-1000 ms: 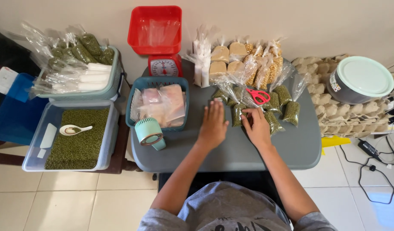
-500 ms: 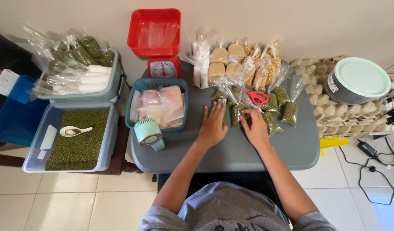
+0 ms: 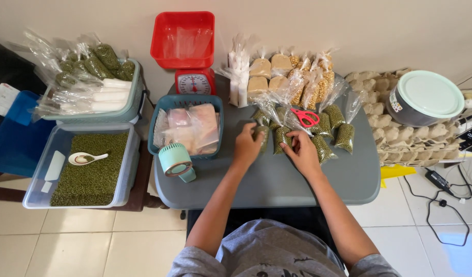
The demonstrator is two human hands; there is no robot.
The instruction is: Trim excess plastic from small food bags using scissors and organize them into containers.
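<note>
Two hands work small mung-bean bags: left hand (image 3: 246,146) and right hand (image 3: 301,150) fingers pinching them; best kept upright, aligned.

Probably home packing corner: scale (image 3: 194,82), bagged beans (image 3: 323,125).

Both hands, L (image 3: 247,145) & R (image 3: 301,151), palms down, fingers curled, close together.

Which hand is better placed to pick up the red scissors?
Probably the right hand: the red scissors lie just beyond it on the bags. The left hand rests farther off, on a small bag of green beans.
</note>
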